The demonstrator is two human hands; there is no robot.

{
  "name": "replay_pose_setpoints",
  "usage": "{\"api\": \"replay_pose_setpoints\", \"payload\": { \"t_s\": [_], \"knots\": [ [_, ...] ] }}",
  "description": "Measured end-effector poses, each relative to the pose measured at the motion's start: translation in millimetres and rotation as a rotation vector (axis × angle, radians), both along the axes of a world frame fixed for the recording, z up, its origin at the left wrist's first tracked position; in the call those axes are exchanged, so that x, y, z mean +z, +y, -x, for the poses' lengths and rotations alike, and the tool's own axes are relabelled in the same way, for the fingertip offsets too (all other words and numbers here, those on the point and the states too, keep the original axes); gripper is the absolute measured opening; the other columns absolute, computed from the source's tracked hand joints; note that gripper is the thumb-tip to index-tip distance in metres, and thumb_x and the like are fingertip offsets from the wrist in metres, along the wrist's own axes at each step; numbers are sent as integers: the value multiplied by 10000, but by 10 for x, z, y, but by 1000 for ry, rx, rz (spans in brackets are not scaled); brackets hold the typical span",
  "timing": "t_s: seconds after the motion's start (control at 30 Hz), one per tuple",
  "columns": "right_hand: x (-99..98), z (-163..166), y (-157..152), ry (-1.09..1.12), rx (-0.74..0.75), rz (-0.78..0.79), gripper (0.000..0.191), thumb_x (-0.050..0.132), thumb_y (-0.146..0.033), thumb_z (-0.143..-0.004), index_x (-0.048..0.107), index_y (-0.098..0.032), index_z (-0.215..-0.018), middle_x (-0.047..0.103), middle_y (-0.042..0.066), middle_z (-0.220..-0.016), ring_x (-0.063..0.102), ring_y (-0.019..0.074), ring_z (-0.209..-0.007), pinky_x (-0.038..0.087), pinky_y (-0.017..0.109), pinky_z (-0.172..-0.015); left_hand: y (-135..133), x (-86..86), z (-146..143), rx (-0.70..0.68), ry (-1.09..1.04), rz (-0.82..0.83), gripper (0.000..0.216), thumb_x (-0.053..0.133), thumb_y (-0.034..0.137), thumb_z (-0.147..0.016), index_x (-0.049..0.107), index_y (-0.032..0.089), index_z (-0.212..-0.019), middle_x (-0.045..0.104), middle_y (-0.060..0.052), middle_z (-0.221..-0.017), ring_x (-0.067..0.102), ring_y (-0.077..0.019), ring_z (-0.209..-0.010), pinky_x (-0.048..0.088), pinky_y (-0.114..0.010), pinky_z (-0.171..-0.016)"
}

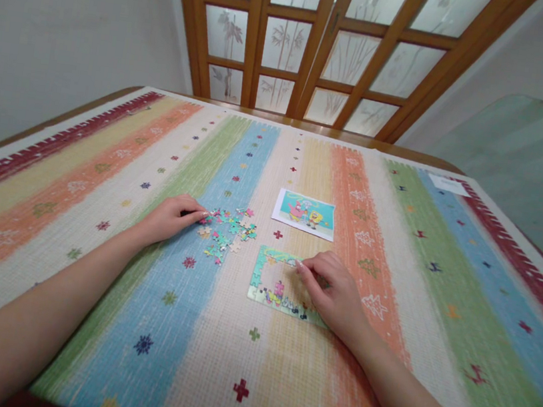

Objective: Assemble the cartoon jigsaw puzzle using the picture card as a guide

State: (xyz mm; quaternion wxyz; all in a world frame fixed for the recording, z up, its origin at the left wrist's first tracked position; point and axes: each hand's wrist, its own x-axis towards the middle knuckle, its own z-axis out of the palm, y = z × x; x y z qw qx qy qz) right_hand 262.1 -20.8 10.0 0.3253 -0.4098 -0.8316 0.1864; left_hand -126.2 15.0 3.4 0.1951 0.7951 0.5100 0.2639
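Loose jigsaw puzzle pieces (235,229) lie in a small heap on the blue and cream stripes of the tablecloth. At the heap's left edge is my left hand (173,219), its thumb and fingers pinched together; what lies between the fingertips is too small to make out. To the right, a partly joined jigsaw puzzle (257,275) shows a teal and green border around an open middle, with a pink piece near its lower edge. My right hand (333,286) pinches a small puzzle piece at the puzzle's upper edge and hides its right side.
A printed picture card (306,214) with cartoon figures lies just beyond the puzzle. A white slip (448,184) rests near the far right edge of the striped tablecloth (227,372). Wooden doors with frosted panes (286,44) stand behind the table.
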Motion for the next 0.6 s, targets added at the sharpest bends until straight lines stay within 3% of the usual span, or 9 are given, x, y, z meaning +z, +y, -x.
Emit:
{"api": "replay_pose_setpoints", "payload": {
  "t_s": [0.13,0.3,0.47,0.6],
  "knots": [
    [1,1,4,0,-3,1,243,550,-291,-998,630,-200,-786,599,28,-709,535,192,-718,392,356,-694,-25,45,-20,3,9,1,372,517,491,-991,767,224,-1063,718,-54,-917,642,-216,-887,492,-347,-842],
    [-6,8,5,-2,-4,3,256,550,-298,-998,634,-199,-776,597,32,-709,534,193,-716,391,357,-691,-93,66,-191,51,80,-137,343,502,413,-1007,723,209,-1171,608,-75,-980,592,-223,-946,488,-386,-891],
    [-18,4,6,2,-2,1,251,547,-298,-1000,634,-199,-785,597,31,-712,537,193,-719,394,357,-692,-113,1,-416,-46,258,-246,376,478,351,-1031,611,265,-1371,526,-114,-1384,476,-289,-1278,368,-501,-1119],
    [-16,1,5,0,2,11,248,547,-297,-1000,629,-205,-784,595,30,-710,538,195,-723,393,359,-695,-108,-40,-434,-101,380,-207,427,446,246,-1028,551,340,-1431,417,-64,-1551,388,-309,-1391,328,-550,-1157]
  ]
}}
